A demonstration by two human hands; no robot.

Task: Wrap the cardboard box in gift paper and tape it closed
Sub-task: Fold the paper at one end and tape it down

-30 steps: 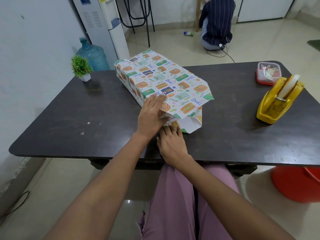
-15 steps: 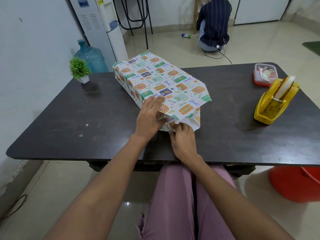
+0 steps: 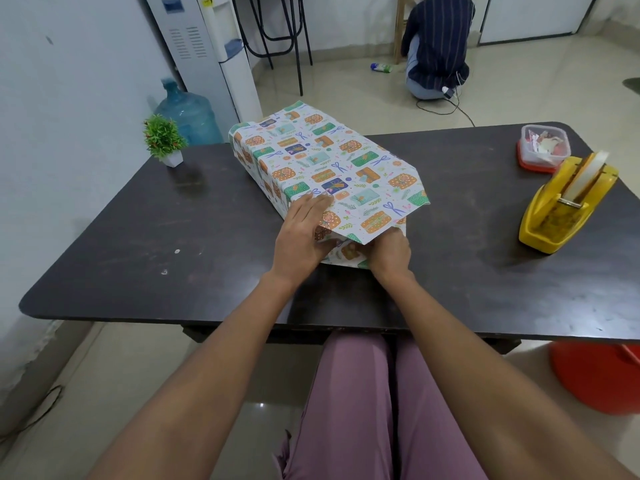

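A long box covered in patterned gift paper (image 3: 325, 164) lies on the dark table (image 3: 138, 237), its near end pointing at me; the cardboard itself is hidden. My left hand (image 3: 301, 233) lies flat with straight fingers on the near left corner of the top. My right hand (image 3: 389, 252) is at the near end under the overhanging top flap, its fingers tucked into the paper fold and hidden from view. A yellow tape dispenser (image 3: 564, 206) with a white roll stands to the right, apart from both hands.
A small potted plant (image 3: 162, 140) stands at the table's back left. A clear lidded container (image 3: 543, 147) on a red base sits at the back right. A red bucket (image 3: 599, 375) is on the floor at right. A person (image 3: 436, 46) crouches on the floor behind.
My right hand has slid to the right along the near end of the package, pressing the lower paper in under the top flap. My left hand stays on the top corner.
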